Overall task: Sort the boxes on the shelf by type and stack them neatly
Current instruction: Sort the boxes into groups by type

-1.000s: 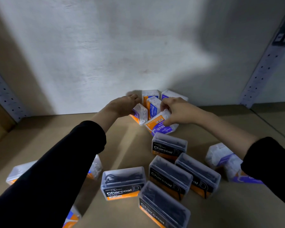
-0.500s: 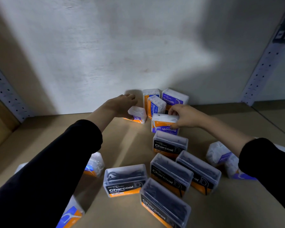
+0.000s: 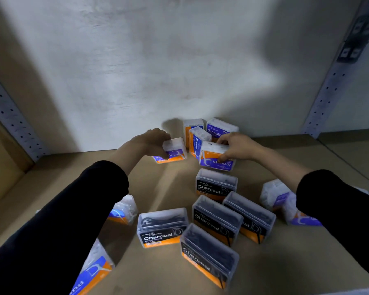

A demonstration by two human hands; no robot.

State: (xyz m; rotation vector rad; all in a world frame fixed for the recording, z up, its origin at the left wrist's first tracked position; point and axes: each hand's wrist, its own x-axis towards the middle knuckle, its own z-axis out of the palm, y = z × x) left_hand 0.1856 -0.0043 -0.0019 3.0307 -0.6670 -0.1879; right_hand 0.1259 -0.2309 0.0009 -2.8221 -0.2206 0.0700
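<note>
Brown shelf board (image 3: 307, 262), pale back wall (image 3: 158, 71), perforated uprights (image 3: 332, 81) at both back corners. Boxes lie scattered over the board; sorting looks barely begun.

Left hand (image 3: 151, 143): fingers curled over the top of the left Smooth box (image 3: 175, 154), thumb at its front — gripping it. The box sits near the back edge, slightly left of centre. Its long axis runs along the back edge; the label faces the front edge and reads right way up, orange band lowest.

Right hand (image 3: 239, 147): fingers over the top and thumb on the front face of the right Smooth box (image 3: 213, 160), gripping its right end. Same long axis, along the back edge, but this label reads upside down, orange strip at the upper left.

Key relation: the two held boxes are side by side but apart. A Round box (image 3: 197, 141) stands on end just behind the gap, with two back boxes (image 3: 221, 129) against the wall behind it. Each hand has its own box; neither needs to reach.

Judgement: same type, so they belong in one stack — the right one probably wants turning over first so the labels agree.

Five Charcoal boxes (image 3: 215, 185) cluster toward the front edge, centre, at mixed angles. Stray white boxes (image 3: 273, 193) lie near the right edge, and a half-hidden box (image 3: 123, 209) lies beside the left sleeve (image 3: 62, 220).
</note>
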